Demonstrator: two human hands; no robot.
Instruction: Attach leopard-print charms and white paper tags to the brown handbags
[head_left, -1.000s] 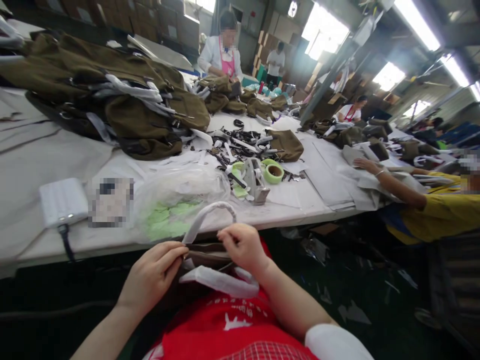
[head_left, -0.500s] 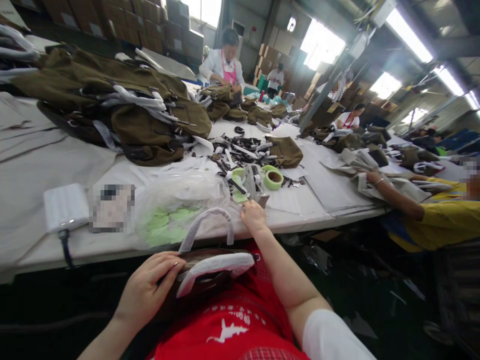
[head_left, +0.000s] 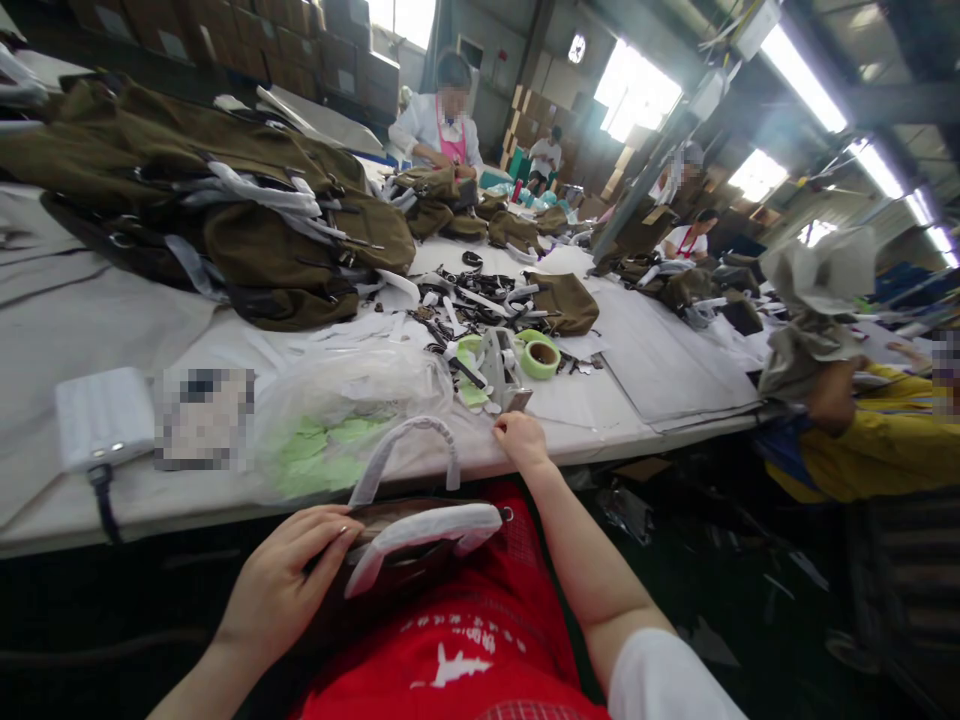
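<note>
Dark handbag point(head_left: 401, 580) sits at the person's lap, against the red apron point(head_left: 450, 640), just below the table edge. Its top gapes a little. Two white-wrapped handles: near handle point(head_left: 427, 525) lies across the front, far handle point(head_left: 421, 425) arches up over the table edge. Small metal ring point(head_left: 508, 514) at the bag's right end.

Left hand point(head_left: 289, 575) pinches the bag's rim at its left end, thumb and fingers narrow on it. Right hand point(head_left: 523, 440) is at the table edge, fingers curled, just in front of the metal tape dispenser point(head_left: 506, 375); cannot tell if it holds anything or touches the dispenser.

Green tape roll point(head_left: 534, 373) beside the dispenser. Clear plastic bag point(head_left: 360, 375) with green scraps point(head_left: 311, 450) left of it. Further left, pixelated item and white box point(head_left: 105, 415) with black cable point(head_left: 103, 500).

Behind: loose dark straps point(head_left: 480, 300), small olive bag point(head_left: 566, 303), big olive pile point(head_left: 277, 260) at left. Co-worker in yellow point(head_left: 892, 450) at right, co-worker in pink apron point(head_left: 442, 130) across the table point(head_left: 675, 370).
</note>
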